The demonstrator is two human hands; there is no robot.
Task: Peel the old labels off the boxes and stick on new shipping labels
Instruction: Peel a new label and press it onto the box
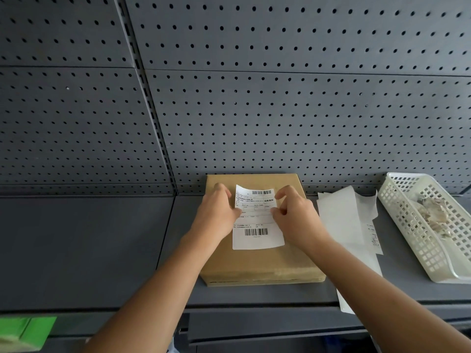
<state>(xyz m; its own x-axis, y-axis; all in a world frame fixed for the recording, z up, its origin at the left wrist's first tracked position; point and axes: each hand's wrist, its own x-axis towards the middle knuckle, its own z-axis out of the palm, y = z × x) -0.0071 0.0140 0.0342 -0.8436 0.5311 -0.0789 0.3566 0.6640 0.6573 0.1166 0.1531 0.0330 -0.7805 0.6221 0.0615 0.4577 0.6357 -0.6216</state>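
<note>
Laying the new shipping label (257, 220) onto the lid of the cardboard box (254, 263) is the step in hand, I judge; the label sits over the middle of the lid, its near end apparently down on the board and its far end curled up off it. The left hand (216, 210) pinches the label's left edge, thumb against curled fingers; the right hand (295, 212) pinches the right edge between thumb and forefinger, the other fingers curled; neither holds anything else. To do it well: keep the label square to the box's sides before more adhesive catches (a crooked start is hard to undo); lower it from the near end toward the far end, not all at once, so no air or crease is trapped; then smooth with flat fingers from the middle outward, taking care over the barcodes — a wrinkle there could spoil a scan. Just right of the box lie white backing sheets (341, 220); further right of it stands a white perforated basket (413, 248) holding crumpled scraps (433, 212) — likely old labels. Behind the box rises a grey pegboard (280, 110).
</note>
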